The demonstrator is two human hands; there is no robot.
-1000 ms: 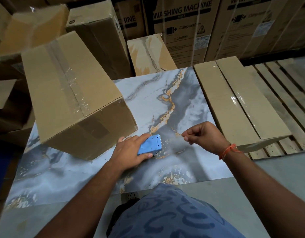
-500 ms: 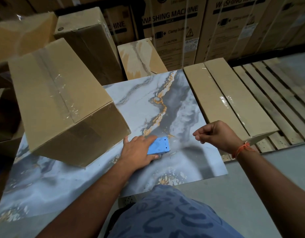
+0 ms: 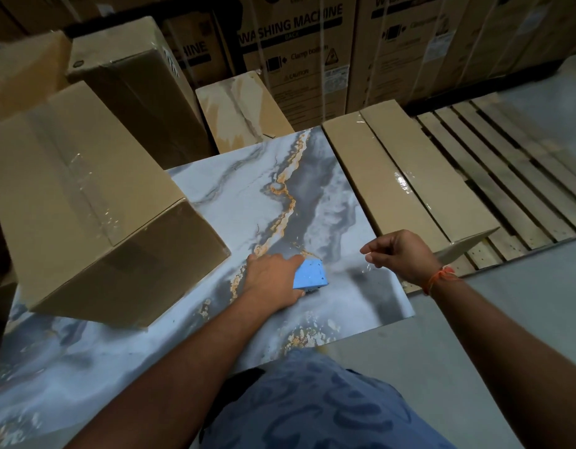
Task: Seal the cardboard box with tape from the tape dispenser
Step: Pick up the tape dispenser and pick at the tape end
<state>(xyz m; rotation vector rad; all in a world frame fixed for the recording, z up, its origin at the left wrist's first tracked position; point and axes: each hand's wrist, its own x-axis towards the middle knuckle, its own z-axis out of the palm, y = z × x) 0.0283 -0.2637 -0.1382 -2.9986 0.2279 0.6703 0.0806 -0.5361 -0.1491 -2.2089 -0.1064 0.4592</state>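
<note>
Marbled tabletop (image 3: 280,189): 1 dispenser (image 3: 311,275), 2 hands.

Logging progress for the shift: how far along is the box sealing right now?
Done: the cardboard box already has clear tape along its top seam. In hand: left hand holds the blue tape dispenser on the table; right hand seems to pinch a pulled strip. Left: applying that strip.
</note>
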